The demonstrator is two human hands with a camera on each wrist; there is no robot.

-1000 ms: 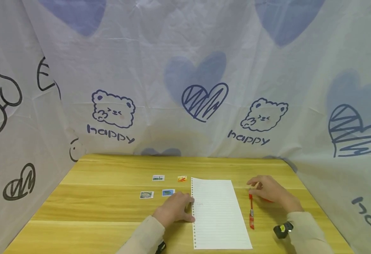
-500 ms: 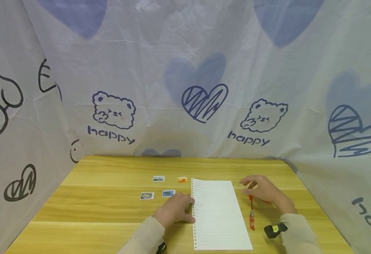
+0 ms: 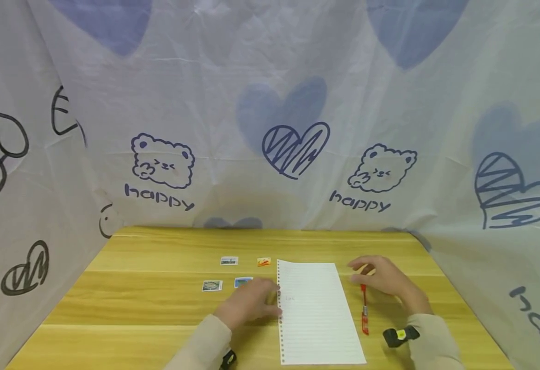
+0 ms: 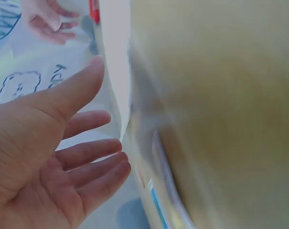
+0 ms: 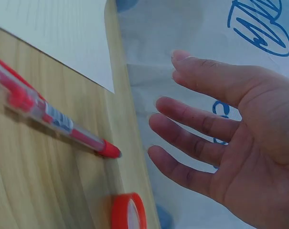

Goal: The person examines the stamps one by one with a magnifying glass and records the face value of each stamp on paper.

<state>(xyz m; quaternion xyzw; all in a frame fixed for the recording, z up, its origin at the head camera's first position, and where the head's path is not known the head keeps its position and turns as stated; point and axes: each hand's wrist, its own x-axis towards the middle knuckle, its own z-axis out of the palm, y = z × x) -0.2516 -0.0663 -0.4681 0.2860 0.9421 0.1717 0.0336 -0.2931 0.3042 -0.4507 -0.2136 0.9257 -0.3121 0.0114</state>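
A lined sheet of paper with punched holes down its left edge lies on the wooden table. My left hand is at that edge, its fingertips right by the holes; in the left wrist view its fingers are relaxed and grip nothing. My right hand hovers right of the sheet, above the top end of a red pen. Loosely bent, its fingers hold nothing in the right wrist view. Beside the pen stands a red roll of tape, hidden by the hand in the head view.
Several small stamps lie left of the sheet: a landscape one, a red and yellow one, a greenish one and a blue one partly behind my left hand. A printed cloth hangs behind the table.
My right hand has shifted a little to the left above the pen, then stayed there. My left hand has just drawn slightly left along the table. Paper, pen and stamps lie as before.
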